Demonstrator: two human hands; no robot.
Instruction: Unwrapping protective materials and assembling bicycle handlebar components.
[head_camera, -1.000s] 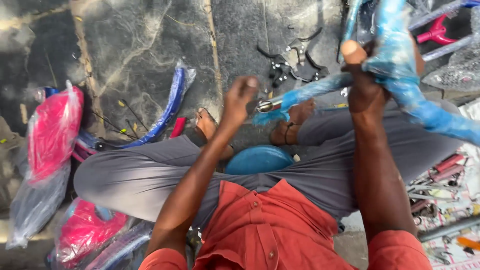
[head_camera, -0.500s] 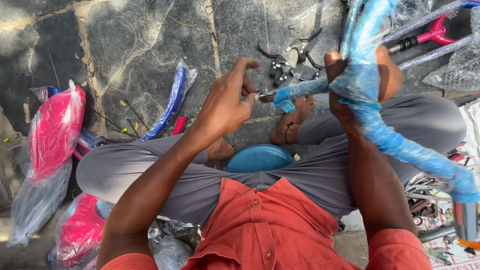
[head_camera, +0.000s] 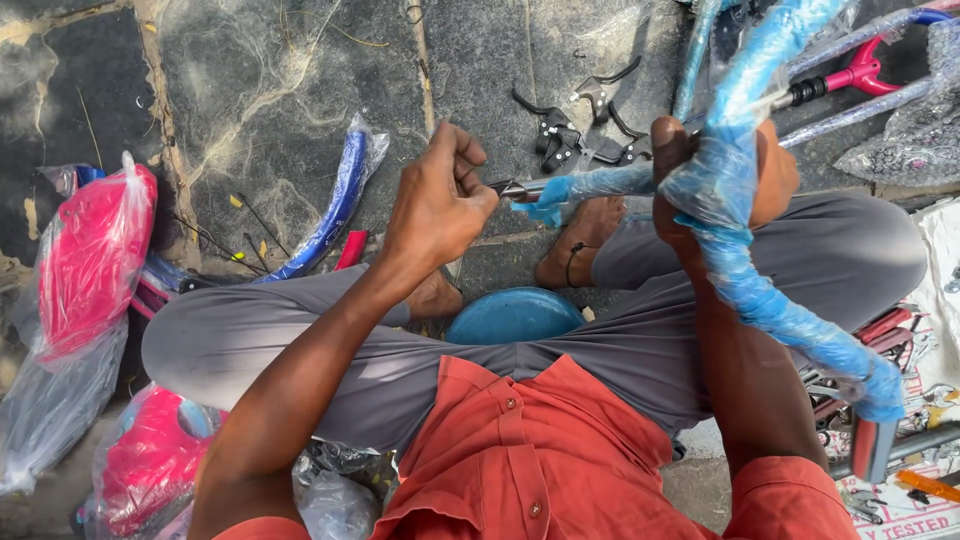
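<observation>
fingers (head_camera: 470, 160) of the left hand (head_camera: 440, 205) pinch the metal tube end (head_camera: 515, 187); the right hand (head_camera: 720, 175) is clamped around the wrapped blue frame (head_camera: 745, 190). a steady frame and small, firm finger turns would likely serve best.

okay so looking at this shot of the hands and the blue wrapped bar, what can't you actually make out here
All in the head view:
- Left hand fingertips: curled under, so what they pinch at the metal bar end is hidden.
- Right hand: mostly covered by the blue plastic-wrapped bar.
- Wrapped bar's upper end: cut off by the top edge.
- Black brake levers: too small to count.
</observation>
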